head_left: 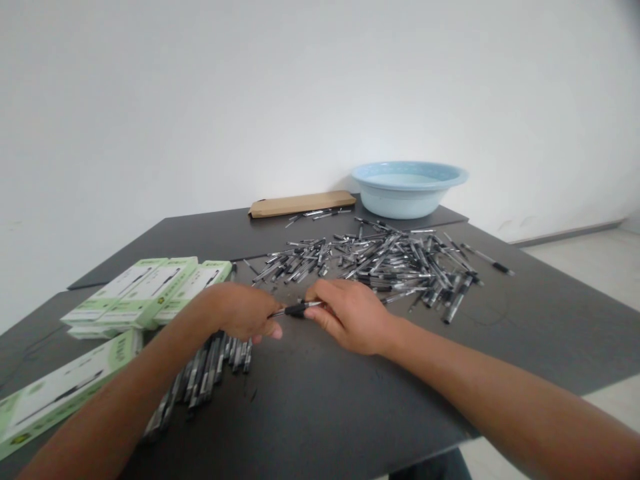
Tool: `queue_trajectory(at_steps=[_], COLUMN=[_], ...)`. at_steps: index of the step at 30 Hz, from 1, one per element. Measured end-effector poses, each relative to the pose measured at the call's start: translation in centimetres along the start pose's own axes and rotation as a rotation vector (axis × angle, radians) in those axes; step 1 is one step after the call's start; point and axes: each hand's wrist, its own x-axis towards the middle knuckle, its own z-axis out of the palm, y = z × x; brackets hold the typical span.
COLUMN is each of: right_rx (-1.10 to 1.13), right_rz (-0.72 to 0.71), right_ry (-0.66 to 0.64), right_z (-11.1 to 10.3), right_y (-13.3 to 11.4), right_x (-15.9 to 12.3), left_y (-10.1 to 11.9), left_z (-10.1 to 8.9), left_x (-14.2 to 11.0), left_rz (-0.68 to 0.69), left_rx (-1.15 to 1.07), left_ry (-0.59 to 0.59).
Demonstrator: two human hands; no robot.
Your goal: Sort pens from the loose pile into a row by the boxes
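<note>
A black and silver pen (296, 309) is held level between both hands just above the dark table (350, 400). My left hand (243, 311) is closed round its left end. My right hand (350, 315) pinches its right end with thumb and fingers. Under my left hand lies a neat row of pens (210, 370) side by side. A big loose pile of the same pens (385, 261) spreads over the table beyond my right hand.
Green and white pen boxes (145, 288) lie in a group at the left, with one more box (55, 397) nearer the front left edge. A light blue basin (409, 188) and a flat brown envelope (303, 203) sit at the back by the white wall.
</note>
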Motion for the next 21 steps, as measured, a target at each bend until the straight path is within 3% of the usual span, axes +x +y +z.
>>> queue_trajectory(at_steps=[6,16,21], right_rx=[-0.035,0.079,0.017], right_rz=[-0.062,0.028,-0.036], right_ry=[0.003,0.008,0.016], right_z=[-0.15,-0.38,-0.65], right_y=[0.05,-0.22,-0.17], right_x=[-0.02,-0.09,-0.11], left_y=[-0.03,0.17,-0.14], left_z=[0.10,0.02,0.11], left_x=[0.12,-0.49,-0.45], left_rz=[0.007,0.026,0.028], left_rx=[0.042,0.010,0.011], left_ry=[-0.001,0.032,0.054])
